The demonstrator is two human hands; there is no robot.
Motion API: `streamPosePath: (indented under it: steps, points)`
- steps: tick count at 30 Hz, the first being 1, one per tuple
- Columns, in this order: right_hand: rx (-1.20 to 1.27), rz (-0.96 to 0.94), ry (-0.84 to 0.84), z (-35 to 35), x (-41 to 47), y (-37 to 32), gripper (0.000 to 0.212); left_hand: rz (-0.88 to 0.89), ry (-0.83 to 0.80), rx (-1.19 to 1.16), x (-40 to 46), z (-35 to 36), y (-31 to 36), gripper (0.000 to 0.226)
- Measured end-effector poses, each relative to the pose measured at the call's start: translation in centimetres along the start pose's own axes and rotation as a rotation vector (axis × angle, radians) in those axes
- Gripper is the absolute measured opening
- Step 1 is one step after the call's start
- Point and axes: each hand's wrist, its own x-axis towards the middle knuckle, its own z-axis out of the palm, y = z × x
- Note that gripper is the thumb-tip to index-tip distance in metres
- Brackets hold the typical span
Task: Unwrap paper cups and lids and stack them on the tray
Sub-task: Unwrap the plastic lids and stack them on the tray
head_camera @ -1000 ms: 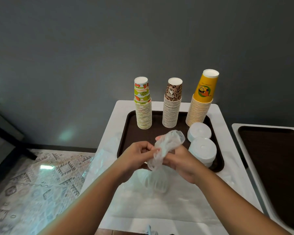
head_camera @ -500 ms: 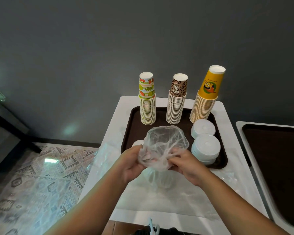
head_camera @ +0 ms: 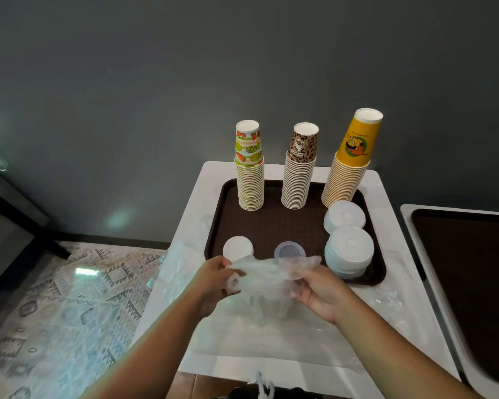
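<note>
Crinkled clear plastic wrap [head_camera: 274, 269] between left hand [head_camera: 216, 279] and right hand [head_camera: 319, 292]

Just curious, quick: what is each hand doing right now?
Left hand: fingers pinch the clear plastic wrapper.
Right hand: fingers grip the same wrapper's other end.

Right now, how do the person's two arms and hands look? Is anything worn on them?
Both forearms are bare right to the lower edge of the picture: no sleeves show. The left hand and the right hand wear no gloves, and I see no watch, bracelet or ring on the parts that show.
</note>
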Motion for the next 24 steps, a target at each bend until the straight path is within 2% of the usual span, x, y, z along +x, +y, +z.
streamPosePath:
  steps: [4, 6, 7, 8, 10, 11, 13, 14, 17, 18, 20, 22, 24]
  points:
    - [0.111, 0.062, 0.045, -0.3, 0.6, 1.1, 0.021, -0.233, -0.127, -0.669, 0.0, 0.8, -0.1, 0.033]
    - [-0.049, 0.014, 0.034, -0.3, 0.7, 1.4, 0.012, -0.258, -0.101, -0.761, 0.3, 1.2, -0.2, 0.030]
    - [-0.196, -0.030, 0.039, -0.2, 0.6, 1.6, 0.010, -0.239, -0.102, -0.706, 0.4, 1.4, -0.3, 0.027]
    - [-0.354, -0.075, 0.060, -0.4, 0.7, 1.9, 0.016, -0.197, -0.112, -0.585, 0.4, 1.6, -0.4, 0.022]
    - [-0.548, -0.143, 0.117, -0.4, 0.9, 2.1, 0.022, -0.058, -0.130, -0.200, 0.3, 1.7, -0.7, 0.006]
    - [-0.553, -0.152, 0.143, -0.4, 1.0, 2.2, 0.019, 0.000, -0.116, 0.006, 0.2, 1.7, -0.8, 0.019]
    - [-0.419, -0.122, 0.181, -0.1, 1.2, 2.1, 0.010, 0.082, -0.074, 0.270, 0.7, 1.4, -1.2, 0.044]
    - [-0.313, -0.100, 0.189, -0.1, 1.3, 2.0, 0.011, 0.121, -0.055, 0.336, 0.7, 1.4, -1.3, 0.045]
    - [-0.069, -0.064, 0.190, -0.3, 1.7, 1.8, 0.015, 0.178, 0.008, 0.433, 1.3, 1.1, -2.0, 0.027]
    - [0.005, -0.036, 0.187, -0.5, 1.8, 1.8, 0.015, 0.165, 0.016, 0.375, 1.3, 1.1, -2.2, 0.022]
    - [0.154, 0.034, 0.177, -0.9, 2.0, 1.6, 0.017, 0.072, 0.000, 0.079, 1.2, 1.0, -2.3, 0.011]
    - [0.249, 0.081, 0.150, -1.4, 2.0, 1.4, 0.018, -0.074, -0.069, -0.296, 1.1, 0.7, -2.2, 0.014]
    - [0.235, 0.082, 0.111, -1.8, 1.7, 1.3, 0.016, -0.199, -0.098, -0.522, 1.2, 0.3, -2.4, 0.016]
